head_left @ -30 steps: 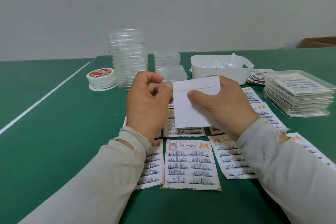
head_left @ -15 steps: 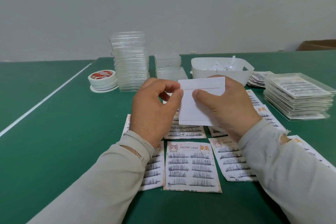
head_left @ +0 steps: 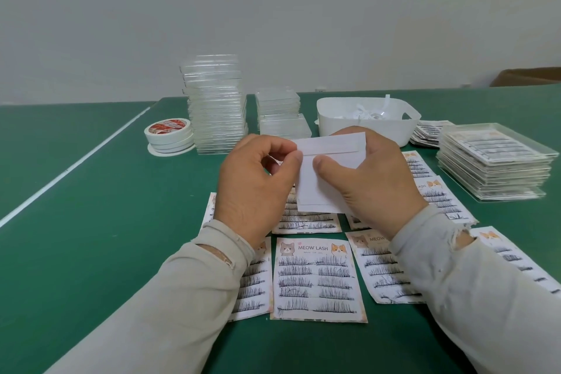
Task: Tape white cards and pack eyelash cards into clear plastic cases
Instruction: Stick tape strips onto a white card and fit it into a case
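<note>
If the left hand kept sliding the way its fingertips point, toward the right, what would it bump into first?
Almost at once, the right hand: the left hand pinches the left edge of the white card, and the right thumb rests on the card just beyond. Depth is hard to judge, but both seem level.

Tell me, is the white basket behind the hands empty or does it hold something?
Not empty. The white basket holds loose white paper strips; some poke above its rim. How full it is cannot be told.

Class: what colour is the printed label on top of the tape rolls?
Red print on the white tape rolls, seen in the head view.
</note>
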Motion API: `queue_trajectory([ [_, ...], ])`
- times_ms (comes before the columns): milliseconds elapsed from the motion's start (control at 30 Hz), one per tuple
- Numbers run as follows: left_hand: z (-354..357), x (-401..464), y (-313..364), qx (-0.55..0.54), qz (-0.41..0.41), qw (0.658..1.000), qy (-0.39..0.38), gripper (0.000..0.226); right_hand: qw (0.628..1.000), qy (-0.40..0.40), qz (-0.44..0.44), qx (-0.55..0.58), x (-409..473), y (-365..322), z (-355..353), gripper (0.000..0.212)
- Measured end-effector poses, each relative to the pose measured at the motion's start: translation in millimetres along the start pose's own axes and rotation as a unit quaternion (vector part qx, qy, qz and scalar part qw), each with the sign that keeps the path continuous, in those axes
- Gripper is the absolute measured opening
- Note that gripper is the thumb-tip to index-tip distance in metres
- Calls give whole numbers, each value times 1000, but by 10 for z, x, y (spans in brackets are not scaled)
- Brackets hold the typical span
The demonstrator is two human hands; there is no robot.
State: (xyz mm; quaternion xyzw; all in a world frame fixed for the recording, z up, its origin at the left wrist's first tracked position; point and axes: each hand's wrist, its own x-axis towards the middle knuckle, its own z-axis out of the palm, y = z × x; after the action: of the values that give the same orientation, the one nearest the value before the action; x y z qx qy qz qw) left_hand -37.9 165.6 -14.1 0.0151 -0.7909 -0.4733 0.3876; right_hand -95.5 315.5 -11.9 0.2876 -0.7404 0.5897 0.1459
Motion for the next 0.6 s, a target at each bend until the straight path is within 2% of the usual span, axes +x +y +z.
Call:
queue_trajectory([
  [600,20,13,-45,-7,-21,1000,-6,15,1000,-10,-19,0,-8,-9,0,23],
])
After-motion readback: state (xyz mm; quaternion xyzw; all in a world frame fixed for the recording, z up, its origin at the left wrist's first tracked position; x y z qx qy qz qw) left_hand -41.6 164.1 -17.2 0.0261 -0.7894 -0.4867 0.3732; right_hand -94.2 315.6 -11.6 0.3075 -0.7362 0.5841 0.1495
